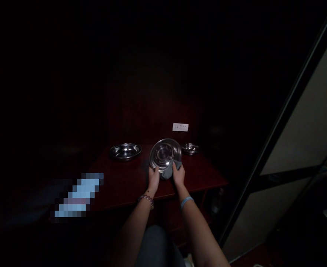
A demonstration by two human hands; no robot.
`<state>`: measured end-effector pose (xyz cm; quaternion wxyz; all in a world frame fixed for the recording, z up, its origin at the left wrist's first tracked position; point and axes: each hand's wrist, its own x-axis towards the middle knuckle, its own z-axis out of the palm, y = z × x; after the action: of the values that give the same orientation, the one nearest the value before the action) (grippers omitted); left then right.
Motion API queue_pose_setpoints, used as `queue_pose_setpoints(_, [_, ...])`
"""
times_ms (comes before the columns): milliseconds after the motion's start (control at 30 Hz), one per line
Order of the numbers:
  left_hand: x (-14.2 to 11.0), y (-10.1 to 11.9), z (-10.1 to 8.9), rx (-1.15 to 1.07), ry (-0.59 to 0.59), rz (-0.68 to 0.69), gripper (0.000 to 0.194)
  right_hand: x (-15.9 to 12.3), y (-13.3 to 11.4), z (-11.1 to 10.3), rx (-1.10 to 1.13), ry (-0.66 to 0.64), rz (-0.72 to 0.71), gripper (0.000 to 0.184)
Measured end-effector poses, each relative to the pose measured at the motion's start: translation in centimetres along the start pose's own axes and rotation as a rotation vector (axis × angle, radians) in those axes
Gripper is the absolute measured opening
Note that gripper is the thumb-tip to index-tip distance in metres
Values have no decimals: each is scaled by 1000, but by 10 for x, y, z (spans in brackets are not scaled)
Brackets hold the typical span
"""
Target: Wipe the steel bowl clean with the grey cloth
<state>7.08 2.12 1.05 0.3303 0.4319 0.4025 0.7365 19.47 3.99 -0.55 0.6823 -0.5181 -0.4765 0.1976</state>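
Note:
A round steel plate (164,152) is tilted up toward me over the dark red table (124,183). My left hand (153,178) grips its lower left rim, fingers closed. My right hand (178,174) presses a grey cloth (168,171) against the plate's lower right edge, fingers closed on the cloth. I wear a beaded bracelet on the left wrist and a light blue band on the right wrist.
A wide steel bowl (125,151) rests on the table to the left. A smaller steel bowl (190,148) sits at the back right. A white socket plate (180,127) is on the dark wall behind. A pale panel with a dark frame (304,122) stands at the right.

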Motion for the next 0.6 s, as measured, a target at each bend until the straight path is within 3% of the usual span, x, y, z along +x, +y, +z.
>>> queue_pose_setpoints(133, [0,3,-2,-77,69,27,65,1,-1,-1,33,114,16,46])
queue_pose_setpoints(267, [1,3,-3,-124,70,10,54,1,0,0,78,148,-3,47])
queue_pose_setpoints(400, [-1,-1,0,-121,-20,-57,44,0,1,-1,104,118,-8,45])
queue_pose_setpoints(600, [4,-17,3,-98,-80,-38,51,0,2,-2,114,25,-4,43])
